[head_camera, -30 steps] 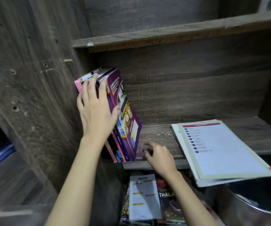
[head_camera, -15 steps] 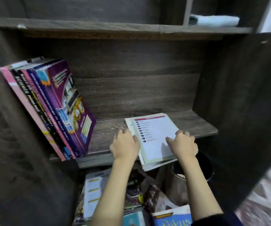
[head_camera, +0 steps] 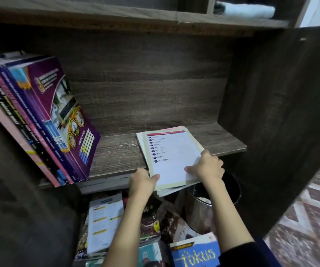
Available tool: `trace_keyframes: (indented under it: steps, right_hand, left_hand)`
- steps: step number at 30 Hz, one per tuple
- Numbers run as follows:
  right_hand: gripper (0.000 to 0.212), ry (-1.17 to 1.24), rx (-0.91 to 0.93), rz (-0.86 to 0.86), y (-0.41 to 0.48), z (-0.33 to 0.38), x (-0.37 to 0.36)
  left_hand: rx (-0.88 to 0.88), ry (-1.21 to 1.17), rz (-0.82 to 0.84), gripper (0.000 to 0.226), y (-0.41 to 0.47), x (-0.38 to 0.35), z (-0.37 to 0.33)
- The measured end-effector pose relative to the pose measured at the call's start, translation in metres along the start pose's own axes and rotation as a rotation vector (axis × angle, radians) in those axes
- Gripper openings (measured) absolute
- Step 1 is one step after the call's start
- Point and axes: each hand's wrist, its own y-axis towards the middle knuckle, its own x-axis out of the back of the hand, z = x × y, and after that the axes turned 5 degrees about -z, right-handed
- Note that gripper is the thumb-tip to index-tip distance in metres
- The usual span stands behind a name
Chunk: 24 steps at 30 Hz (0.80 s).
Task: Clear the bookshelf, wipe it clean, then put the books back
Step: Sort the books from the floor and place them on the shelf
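Both hands have slid nearer the front of the stack of booklets point(head_camera: 171, 153) since half a second ago. The left hand point(head_camera: 142, 181) pinches its near left corner, thumb on top, fingers hidden underneath. The right hand point(head_camera: 209, 166) grips the right edge, fingers curled onto the white top page. The stack lies flat on the wooden shelf point(head_camera: 120, 151), its near end overhanging the front edge. At the left, a row of books point(head_camera: 45, 116) leans against the side wall. Below, a pile of books point(head_camera: 105, 222) lies beside a metal bin point(head_camera: 230, 189).
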Motion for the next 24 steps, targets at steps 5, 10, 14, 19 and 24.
trace_keyframes:
  steps: [5, 10, 14, 19, 24]
  right_hand:
    - [0.087, 0.147, -0.090, 0.086, 0.005, -0.001, 0.000]
    - [0.028, 0.607, -0.114, 0.168, 0.009, -0.001, -0.003]
    - [0.038, 0.361, -0.041, 0.047, 0.000, 0.009, -0.010]
    - [0.055, 0.228, -0.037, 0.057, -0.007, 0.017, -0.012]
    - [0.038, 0.537, -0.098, 0.159, -0.002, 0.014, -0.011]
  left_hand:
    - [0.049, -0.005, -0.012, 0.027, 0.008, 0.011, 0.010]
    - [0.119, -0.284, 0.018, 0.013, 0.008, 0.019, 0.020]
    - [0.124, -0.402, -0.012, 0.017, 0.005, 0.025, 0.020]
    - [0.132, -0.503, 0.060, 0.019, -0.006, 0.035, 0.017]
    - [0.106, -0.617, 0.120, 0.007, -0.011, 0.044, 0.016]
